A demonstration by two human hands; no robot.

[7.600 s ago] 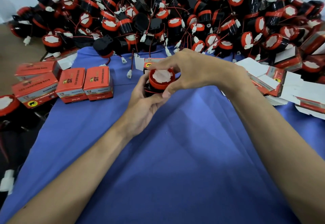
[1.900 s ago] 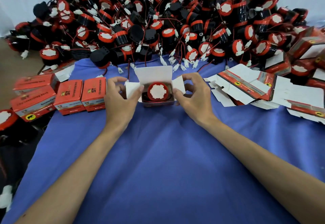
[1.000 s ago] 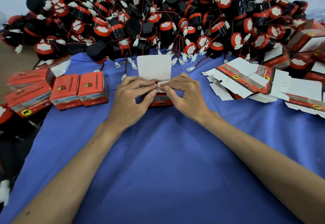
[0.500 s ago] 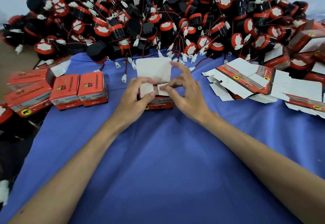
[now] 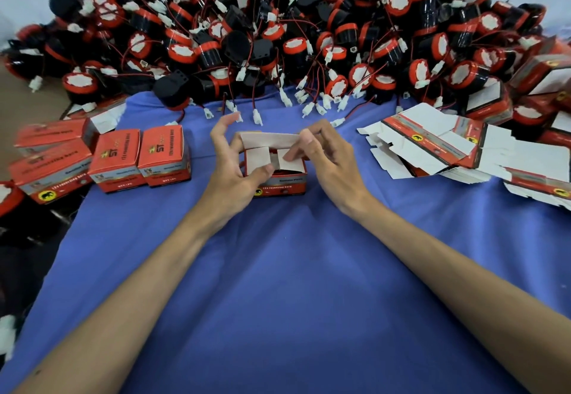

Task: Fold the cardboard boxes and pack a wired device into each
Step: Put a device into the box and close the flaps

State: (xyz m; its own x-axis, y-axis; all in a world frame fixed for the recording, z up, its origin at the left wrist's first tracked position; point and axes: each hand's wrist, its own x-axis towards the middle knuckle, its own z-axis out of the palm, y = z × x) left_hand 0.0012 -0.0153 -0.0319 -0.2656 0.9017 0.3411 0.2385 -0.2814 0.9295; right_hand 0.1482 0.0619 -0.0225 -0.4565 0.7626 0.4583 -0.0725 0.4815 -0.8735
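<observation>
The cardboard box is stood on the blue cloth between both hands, its side flaps folded in and its lid half lowered; it is gripped by the left hand, thumb on a side flap; the lid is pinched by the right hand, thumb under and fingers over.
</observation>
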